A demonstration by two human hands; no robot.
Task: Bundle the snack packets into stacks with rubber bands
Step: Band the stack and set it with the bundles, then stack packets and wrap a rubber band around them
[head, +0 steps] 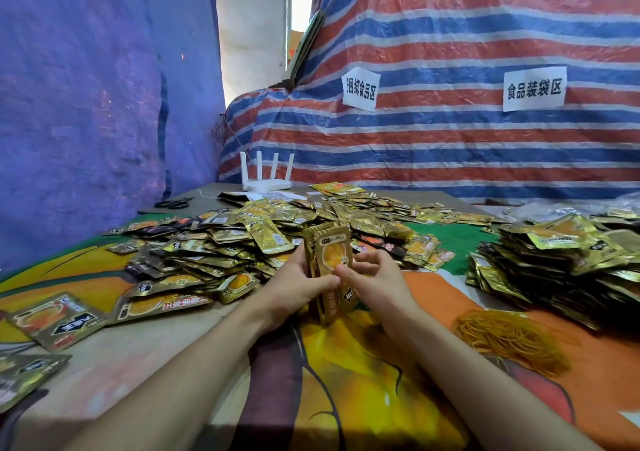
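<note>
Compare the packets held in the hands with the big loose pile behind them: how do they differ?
The held stack stands upright on end, edges squared together; the loose pile lies flat and scattered, packets overlapping at all angles. The held stack is gripped by the left hand and right hand; the pile is untouched. Both are the same gold packets.

Daylight glares through the blown-out doorway (300, 10) (top centre); soft overall, edges bowed by wide-angle distortion.

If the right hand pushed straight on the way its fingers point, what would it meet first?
Probably the upright stack of packets, which the right hand already touches; its fingers point left toward it. Beyond is the left hand.
</note>
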